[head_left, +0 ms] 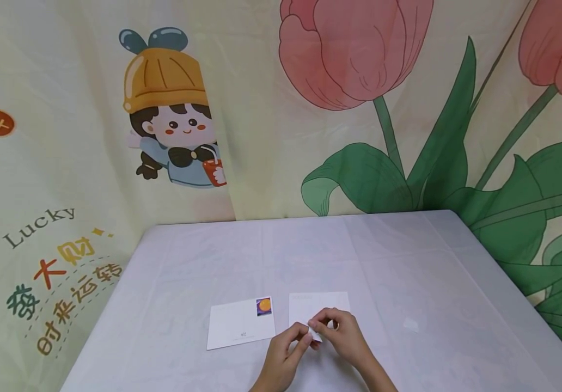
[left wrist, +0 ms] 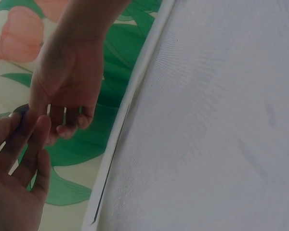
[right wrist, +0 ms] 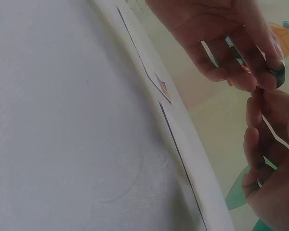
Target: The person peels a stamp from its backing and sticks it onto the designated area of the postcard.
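Note:
Thumb and forefinger of my left hand [head_left: 283,354] pinch a small stamp [head_left: 316,337], pale on the side facing the head camera. My right hand [head_left: 343,333] pinches its upper edge, fingertips close to those of the left. The left wrist view shows the stamp's dark bluish face [left wrist: 23,110] between the fingers. Both hands are held over the near edge of a white envelope [head_left: 318,302], hiding its lower part. To the left lies another white envelope [head_left: 237,326], bearing a purple and orange stamp [head_left: 263,306] in its upper right corner.
A white cloth covers the table [head_left: 281,256]. Right of the hands, a small pale scrap [head_left: 410,325] lies on it. Behind the table hangs a printed backdrop [head_left: 256,109] with tulips and a cartoon child.

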Demonstrator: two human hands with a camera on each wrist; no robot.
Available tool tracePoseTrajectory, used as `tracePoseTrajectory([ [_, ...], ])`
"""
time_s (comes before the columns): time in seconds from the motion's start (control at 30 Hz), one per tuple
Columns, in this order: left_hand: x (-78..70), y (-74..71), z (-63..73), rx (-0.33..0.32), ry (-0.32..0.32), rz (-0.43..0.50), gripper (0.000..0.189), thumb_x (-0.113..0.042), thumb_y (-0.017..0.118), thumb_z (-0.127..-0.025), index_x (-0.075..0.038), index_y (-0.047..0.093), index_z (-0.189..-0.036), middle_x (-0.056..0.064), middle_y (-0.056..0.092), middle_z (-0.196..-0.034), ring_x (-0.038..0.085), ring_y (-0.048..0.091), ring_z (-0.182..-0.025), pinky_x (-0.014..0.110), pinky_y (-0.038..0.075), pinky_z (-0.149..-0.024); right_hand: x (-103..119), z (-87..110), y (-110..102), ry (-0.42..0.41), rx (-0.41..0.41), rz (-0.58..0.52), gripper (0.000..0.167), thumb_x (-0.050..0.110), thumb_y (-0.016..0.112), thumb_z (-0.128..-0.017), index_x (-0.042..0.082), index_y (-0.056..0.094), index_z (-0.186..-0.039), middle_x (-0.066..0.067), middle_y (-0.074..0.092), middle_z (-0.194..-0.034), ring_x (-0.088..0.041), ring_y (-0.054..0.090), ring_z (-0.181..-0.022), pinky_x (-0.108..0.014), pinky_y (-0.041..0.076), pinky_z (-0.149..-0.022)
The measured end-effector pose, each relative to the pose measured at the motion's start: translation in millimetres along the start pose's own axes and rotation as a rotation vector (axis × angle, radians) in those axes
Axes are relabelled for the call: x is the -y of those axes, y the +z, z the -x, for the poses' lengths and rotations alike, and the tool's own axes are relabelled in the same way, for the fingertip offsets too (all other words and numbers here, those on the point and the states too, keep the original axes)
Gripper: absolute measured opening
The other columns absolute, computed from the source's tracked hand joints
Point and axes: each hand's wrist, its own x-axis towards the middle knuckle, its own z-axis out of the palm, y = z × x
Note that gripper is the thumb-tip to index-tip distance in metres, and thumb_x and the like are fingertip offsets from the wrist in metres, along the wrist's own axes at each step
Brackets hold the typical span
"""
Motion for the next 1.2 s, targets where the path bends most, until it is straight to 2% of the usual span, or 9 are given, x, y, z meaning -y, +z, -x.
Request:
tracePoseTrajectory([
  [0.27, -1.7, -0.6, -0.8, 0.013, -0.044, 0.01, 0.009, 0.002, 0.05, -0.092, -0.001, 0.057, -0.087, 0.01, 0.065, -0.077, 0.019, 0.064, -0.073, 0.031, 0.048, -0.069, 1, 0.0, 0, 0.019, 0.014, 0.014, 0.012, 0.031, 0.066, -0.085, 0.021, 0.068, -0.079, 0.011, 0.065, -0.076, -0.01, 0.054, -0.073, -0.027, 0.037, -0.066],
  [0.5, -1.2, -0.8, -1.1, 0.016, -0.049, 0.013, 0.009, 0.002, 0.049, -0.092, 0.0, 0.057, -0.088, 0.01, 0.065, -0.077, 0.019, 0.064, -0.073, 0.031, 0.048, -0.07, 0, -0.1, 1, 0.011, 0.017, 0.024, 0.012, 0.031, 0.065, -0.085, 0.022, 0.068, -0.08, 0.013, 0.065, -0.076, -0.009, 0.053, -0.072, -0.026, 0.037, -0.064],
  [0.73, -2.0, -1.5, -1.0, 0.026, -0.094, 0.024, 0.009, 0.0, 0.049, -0.093, -0.001, 0.057, -0.088, 0.011, 0.065, -0.079, 0.02, 0.064, -0.075, 0.031, 0.048, -0.07, 39, 6.0, -4, 0.011, 0.012, 0.036, 0.007, 0.011, 0.066, -0.085, 0.011, 0.068, -0.078, 0.002, 0.066, -0.075, -0.008, 0.052, -0.069, -0.026, 0.037, -0.063],
  [1.0, -1.9, -1.9, -1.7, 0.03, -0.138, 0.023, 0.01, -0.002, 0.049, -0.094, -0.001, 0.058, -0.088, 0.009, 0.066, -0.079, 0.018, 0.064, -0.076, 0.031, 0.048, -0.071, 38, 5.9, -3, 0.012, 0.007, 0.039, 0.007, 0.01, 0.065, -0.085, 0.01, 0.068, -0.078, 0.002, 0.066, -0.076, -0.008, 0.051, -0.069, -0.026, 0.037, -0.064],
  [1.2, -2.1, -1.4, -1.5, 0.023, -0.16, 0.005, 0.01, -0.003, 0.05, -0.094, -0.003, 0.058, -0.089, 0.006, 0.067, -0.079, 0.016, 0.063, -0.076, 0.031, 0.047, -0.072, 40, 6.1, -3, 0.012, 0.01, 0.029, 0.007, 0.009, 0.065, -0.085, 0.009, 0.068, -0.079, 0.001, 0.067, -0.077, -0.008, 0.05, -0.07, -0.031, 0.039, -0.066],
])
